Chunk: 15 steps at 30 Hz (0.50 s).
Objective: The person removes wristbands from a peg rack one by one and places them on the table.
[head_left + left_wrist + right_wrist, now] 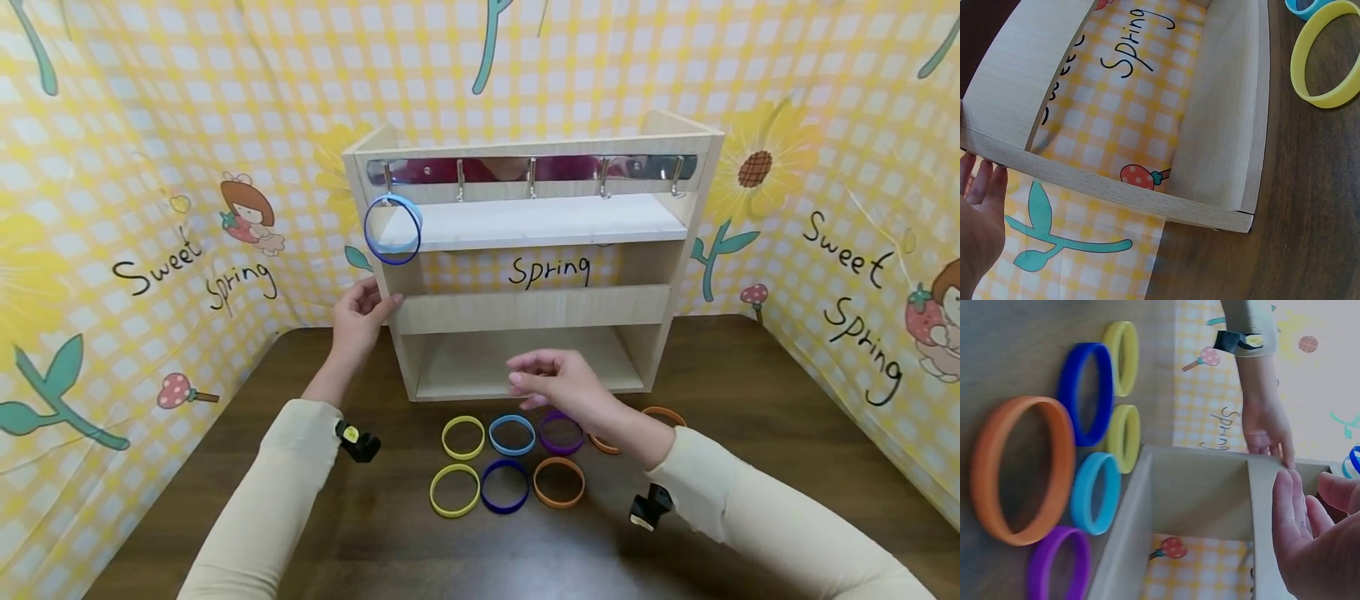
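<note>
My left hand (pixel 358 321) grips the left side panel of a light wooden shelf (pixel 532 308), thumb on the front edge and fingers around the outer side. In the right wrist view my right hand (pixel 1319 531) has its fingers loosely extended with nothing in them. It hovers in front of the shelf's lower compartment. From the leftmost hook (pixel 387 177) hang a light blue wristband (pixel 412 210) and a dark blue wristband (pixel 397 263). On the table below lie yellow wristbands (pixel 454 516), another light blue one (pixel 512 453), another dark blue one (pixel 505 511), a purple one (pixel 562 452) and orange ones (pixel 558 506).
A shiny metal rail (pixel 495 170) with several hooks runs along the shelf's top front. The dark wooden table (pixel 360 533) holds the shelf toward its back. A yellow checked cloth (pixel 300 125) with printed flowers and lettering surrounds the table. Each sleeve carries a small black wrist camera (pixel 362 446).
</note>
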{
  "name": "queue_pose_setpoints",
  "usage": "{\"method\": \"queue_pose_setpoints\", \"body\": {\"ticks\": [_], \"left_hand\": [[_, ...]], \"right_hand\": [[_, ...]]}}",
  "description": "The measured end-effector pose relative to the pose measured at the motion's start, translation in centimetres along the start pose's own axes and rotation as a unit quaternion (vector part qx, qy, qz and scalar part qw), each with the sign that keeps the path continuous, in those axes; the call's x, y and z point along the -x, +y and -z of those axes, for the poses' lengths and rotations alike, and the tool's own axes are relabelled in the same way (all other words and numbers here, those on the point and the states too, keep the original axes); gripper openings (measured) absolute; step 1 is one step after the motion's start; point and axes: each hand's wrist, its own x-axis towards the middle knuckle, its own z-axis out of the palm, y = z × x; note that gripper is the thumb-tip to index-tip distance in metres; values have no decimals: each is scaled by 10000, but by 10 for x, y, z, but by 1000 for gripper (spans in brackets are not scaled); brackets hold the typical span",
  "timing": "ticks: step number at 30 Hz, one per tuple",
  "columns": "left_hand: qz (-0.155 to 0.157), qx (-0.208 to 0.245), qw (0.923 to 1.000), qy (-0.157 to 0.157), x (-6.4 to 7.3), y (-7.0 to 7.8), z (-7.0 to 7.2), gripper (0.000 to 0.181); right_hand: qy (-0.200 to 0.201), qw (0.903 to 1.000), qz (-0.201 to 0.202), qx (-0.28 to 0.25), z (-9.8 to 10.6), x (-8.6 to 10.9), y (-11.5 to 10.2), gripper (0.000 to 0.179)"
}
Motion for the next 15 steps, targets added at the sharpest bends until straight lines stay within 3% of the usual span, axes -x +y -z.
{"method": "queue_pose_setpoints", "body": {"ticks": [12, 15], "left_hand": [[217, -230, 9995, 7, 0, 4, -2, 48], [291, -226, 9993, -22, 4, 14, -4, 45]], "right_hand": [[133, 9980, 507, -355, -25, -37, -31, 29], [172, 9965, 588, -567, -31, -45, -40, 31]]}}
